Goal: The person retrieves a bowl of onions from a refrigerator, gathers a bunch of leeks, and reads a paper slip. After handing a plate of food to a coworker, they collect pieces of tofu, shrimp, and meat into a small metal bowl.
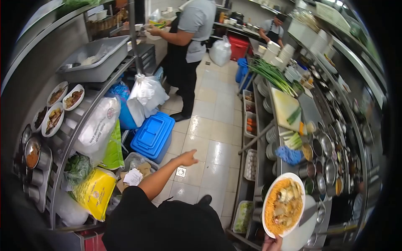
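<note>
Oval plate: long axis runs away from right hand, fingers pinching its near end, by counter's left edge. Left hand farther, index out.

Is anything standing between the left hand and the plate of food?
Nothing visible stands between the left hand and the plate of food, which the right hand holds by its near edge. The eggs are on a shelf below the counter, apparently lower than that path.

left arm outstretched | left hand pointing | right hand clasping
</note>
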A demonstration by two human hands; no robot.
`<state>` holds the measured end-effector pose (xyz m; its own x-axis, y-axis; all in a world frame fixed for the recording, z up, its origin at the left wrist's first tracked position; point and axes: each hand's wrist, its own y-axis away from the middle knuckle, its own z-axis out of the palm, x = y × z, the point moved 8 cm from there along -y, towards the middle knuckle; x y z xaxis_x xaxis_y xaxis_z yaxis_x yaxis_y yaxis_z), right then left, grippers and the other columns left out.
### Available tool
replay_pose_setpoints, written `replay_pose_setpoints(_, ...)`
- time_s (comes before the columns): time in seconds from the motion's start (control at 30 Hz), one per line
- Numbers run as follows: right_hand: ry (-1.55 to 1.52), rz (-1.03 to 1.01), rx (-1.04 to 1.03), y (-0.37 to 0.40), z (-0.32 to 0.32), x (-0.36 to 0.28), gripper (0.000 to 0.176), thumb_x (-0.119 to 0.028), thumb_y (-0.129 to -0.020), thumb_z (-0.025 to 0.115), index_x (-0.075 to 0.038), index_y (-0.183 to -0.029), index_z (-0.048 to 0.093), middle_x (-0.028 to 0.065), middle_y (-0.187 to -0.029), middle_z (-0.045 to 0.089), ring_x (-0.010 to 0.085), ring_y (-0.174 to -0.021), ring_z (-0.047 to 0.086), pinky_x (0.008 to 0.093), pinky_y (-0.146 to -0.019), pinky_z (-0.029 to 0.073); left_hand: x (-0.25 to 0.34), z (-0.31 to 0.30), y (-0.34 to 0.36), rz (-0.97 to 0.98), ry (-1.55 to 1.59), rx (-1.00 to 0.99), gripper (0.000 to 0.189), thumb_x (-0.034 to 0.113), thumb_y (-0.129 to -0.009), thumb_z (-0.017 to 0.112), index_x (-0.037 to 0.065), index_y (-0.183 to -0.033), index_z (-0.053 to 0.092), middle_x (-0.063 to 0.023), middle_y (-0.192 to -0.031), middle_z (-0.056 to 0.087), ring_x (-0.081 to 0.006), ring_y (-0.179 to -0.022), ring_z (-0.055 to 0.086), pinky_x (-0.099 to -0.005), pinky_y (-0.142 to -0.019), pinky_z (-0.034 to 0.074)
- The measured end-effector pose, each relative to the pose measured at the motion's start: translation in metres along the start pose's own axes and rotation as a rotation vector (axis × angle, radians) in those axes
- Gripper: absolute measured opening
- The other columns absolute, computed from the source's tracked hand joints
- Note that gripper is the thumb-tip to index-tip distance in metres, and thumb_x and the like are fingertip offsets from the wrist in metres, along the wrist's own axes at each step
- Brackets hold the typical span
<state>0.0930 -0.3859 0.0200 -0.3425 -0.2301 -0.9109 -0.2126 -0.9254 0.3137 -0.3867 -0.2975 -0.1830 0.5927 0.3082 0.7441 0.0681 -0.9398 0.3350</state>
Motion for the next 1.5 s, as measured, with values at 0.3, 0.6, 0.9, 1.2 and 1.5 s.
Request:
replay_pose_setpoints(0.3,-0.173,0.068,-0.405,-0.141,0.161,0.050,0.040,-0.003,-0.082,0.050,0.010,-0.119,0.044,0.0193,-0.111,0.058,0.0282,-0.095,0.063,0.0378,-0.079,0.055,0.016,-0.273,-0.090,0.306,0.193,0.836,0.080,0.037,-0.084,0.062,-0.004,-0.139,0.021,-0.0297,-0.127,0.045,-0.0351,-0.116,0.050,-0.0395,-0.096,0.040)
replay_pose_setpoints(0.6,-0.051,0.216,-0.672,-0.255,0.340,0.102,0.033,-0.004,-0.083,0.047,0.009,-0.113,0.049,0.0154,-0.105,0.061,0.0244,-0.086,0.064,0.0338,-0.069,0.056,0.064,-0.511,-0.203,0.267,0.060,1.061,0.082,0.039,-0.080,0.065,-0.006,-0.136,0.026,-0.0297,-0.133,0.037,-0.0374,-0.126,0.038,-0.0391,-0.103,0.032)
replay_pose_setpoints(0.9,0.024,0.300,-0.822,-0.310,0.477,0.140,0.034,-0.004,-0.081,0.049,0.009,-0.113,0.050,0.0163,-0.104,0.062,0.0252,-0.084,0.065,0.0354,-0.071,0.055,0.074,-0.611,-0.299,0.286,-0.133,1.299,0.090,0.035,-0.077,0.066,-0.018,-0.131,0.018,-0.0360,-0.133,0.031,-0.0418,-0.127,0.032,-0.0397,-0.106,0.027)
replay_pose_setpoints(1.2,0.001,0.372,-0.964,-0.319,0.607,0.183,0.037,-0.006,-0.084,0.049,0.010,-0.117,0.046,0.0182,-0.112,0.059,0.0290,-0.096,0.062,0.0437,-0.082,0.053,0.103,-0.646,-0.311,0.095,-0.298,1.113,0.044,0.031,-0.070,0.072,-0.010,-0.083,0.062,-0.0281,-0.085,0.063,-0.0394,-0.082,0.063,-0.0424,-0.072,0.052)
replay_pose_setpoints(1.5,0.044,0.464,-1.142,-0.322,0.714,0.214,0.038,-0.006,-0.085,0.045,0.012,-0.118,0.045,0.0207,-0.115,0.057,0.0316,-0.100,0.060,0.0452,-0.084,0.051,0.111,-0.654,-0.341,0.143,-0.375,0.987,0.040,0.033,-0.069,0.070,-0.006,-0.075,0.066,-0.0280,-0.077,0.063,-0.0378,-0.077,0.065,-0.0443,-0.069,0.053)
